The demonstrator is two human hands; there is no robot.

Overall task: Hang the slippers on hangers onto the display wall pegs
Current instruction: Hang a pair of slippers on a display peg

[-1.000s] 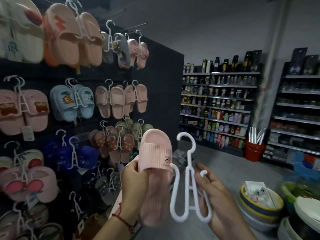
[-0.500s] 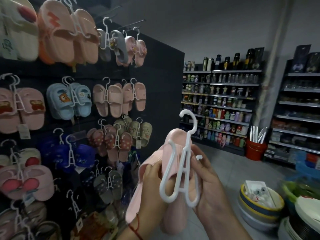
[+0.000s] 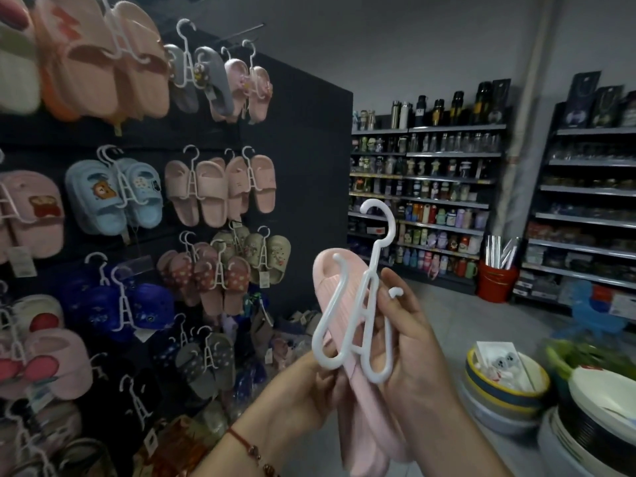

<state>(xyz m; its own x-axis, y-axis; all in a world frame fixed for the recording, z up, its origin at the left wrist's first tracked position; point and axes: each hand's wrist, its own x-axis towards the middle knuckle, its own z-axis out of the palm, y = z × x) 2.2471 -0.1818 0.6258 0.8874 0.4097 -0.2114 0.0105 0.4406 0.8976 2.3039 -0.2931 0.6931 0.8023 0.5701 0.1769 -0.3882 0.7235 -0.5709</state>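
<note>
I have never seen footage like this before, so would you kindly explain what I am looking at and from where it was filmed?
There is no machine here: a person wears a wide-angle camera on the head, looking forward and down, so you see their own two bare hands in a shop. The left hand holds pale pink slippers from the left side. The right hand grips a white plastic hanger in front of the slippers, hook upward. On the left stands a dark display wall where many pairs of slippers already hang on similar hangers. At the back are shelves of bottles and a red bucket. Stacked bowls sit at the lower right.
</note>
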